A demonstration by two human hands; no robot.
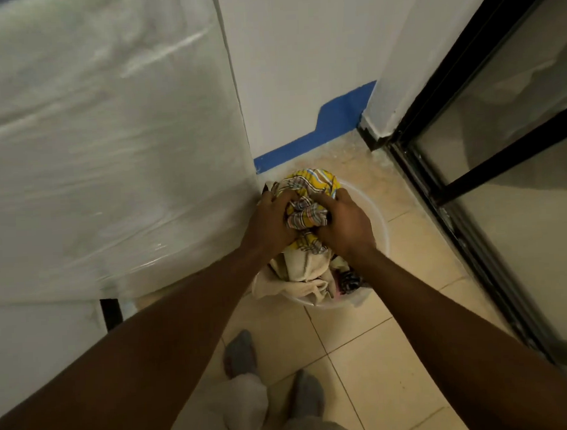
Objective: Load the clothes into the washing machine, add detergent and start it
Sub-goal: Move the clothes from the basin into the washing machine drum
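Note:
A yellow plaid cloth (310,193) lies bunched on top of a pile of clothes in a white round basin (379,224) on the tiled floor. My left hand (269,223) grips the cloth from the left and my right hand (345,224) grips it from the right. Under it lie a cream cloth (306,272) and a dark patterned piece (349,282). The washing machine (107,142), wrapped in clear plastic film, stands directly left of the basin; only its side is in view.
A white wall with a blue base stripe (330,123) runs behind the basin. A black-framed sliding glass door (489,158) stands at the right. My feet in grey socks (240,352) are on the beige tiles near the basin.

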